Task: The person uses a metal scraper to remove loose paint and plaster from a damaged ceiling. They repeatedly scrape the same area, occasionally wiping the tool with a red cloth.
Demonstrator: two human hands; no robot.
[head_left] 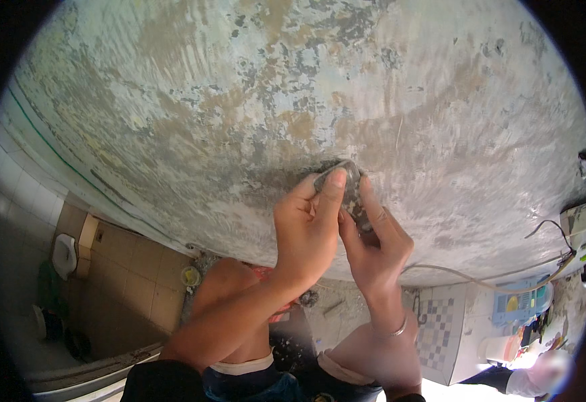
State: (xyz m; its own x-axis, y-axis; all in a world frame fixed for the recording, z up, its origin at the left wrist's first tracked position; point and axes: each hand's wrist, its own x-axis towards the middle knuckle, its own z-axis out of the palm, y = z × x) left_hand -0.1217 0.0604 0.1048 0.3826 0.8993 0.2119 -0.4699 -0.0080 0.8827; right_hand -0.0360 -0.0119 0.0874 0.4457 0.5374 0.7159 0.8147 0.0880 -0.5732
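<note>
Both hands up against a weathered, patchy wall (293, 87), grey-green paint worn through to tan plaster. Left hand (306, 231) and right hand (373, 244) meet side by side on a small dark grey pad (350, 191), likely an abrasive block or stone, pressed flat to the wall at picture centre. Left grip: fingers curled over the pad's top and left edge, thumb alongside, pinching it. Right grip: fingers laid over the pad's lower right part, pressing it against the wall; a thin bracelet (397, 329) on that wrist. Wall around the pad looks darker, smeared with grey dust.

Below: bent knees (229, 281), blue shorts. Tan tiled floor (132, 275) lower left with a white squat toilet (64, 254). Cable (494, 281) sags along the wall's lower right, near a checkered tile panel (437, 328)
</note>
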